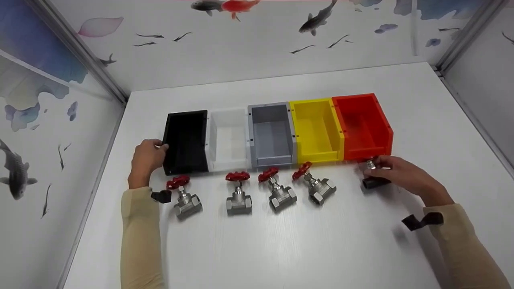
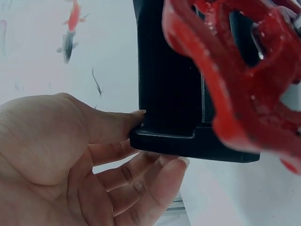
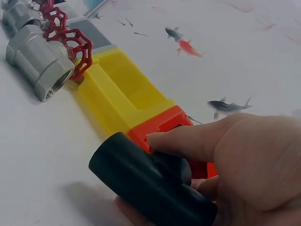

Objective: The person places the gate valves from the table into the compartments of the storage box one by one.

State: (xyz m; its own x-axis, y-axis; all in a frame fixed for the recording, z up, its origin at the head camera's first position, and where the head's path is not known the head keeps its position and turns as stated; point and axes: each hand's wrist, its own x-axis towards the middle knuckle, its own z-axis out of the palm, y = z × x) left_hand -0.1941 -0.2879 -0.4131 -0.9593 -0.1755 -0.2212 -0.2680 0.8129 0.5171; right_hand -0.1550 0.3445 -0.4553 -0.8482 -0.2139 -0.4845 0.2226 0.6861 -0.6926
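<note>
My left hand (image 1: 147, 157) grips the near left edge of the black bin (image 1: 185, 140), thumb on the side wall and fingers along the outside. In the left wrist view a red handwheel (image 2: 249, 80) looms in front of that black bin. My right hand (image 1: 405, 174) holds a black tee-shaped pipe fitting (image 3: 141, 176), a shiny metal part (image 1: 370, 163) showing by the fingertips. It hovers at the near edge of the red bin (image 1: 359, 128). Four steel valves with red handwheels lie in front of the bins, the leftmost valve (image 1: 186, 202) nearest my left hand.
Between the black and red bins stand a white bin (image 1: 229, 138), a grey bin (image 1: 273, 136) and a yellow bin (image 1: 317, 128), side by side in one row. A printed wall (image 1: 257, 48) closes off the back of the white table (image 1: 257, 249).
</note>
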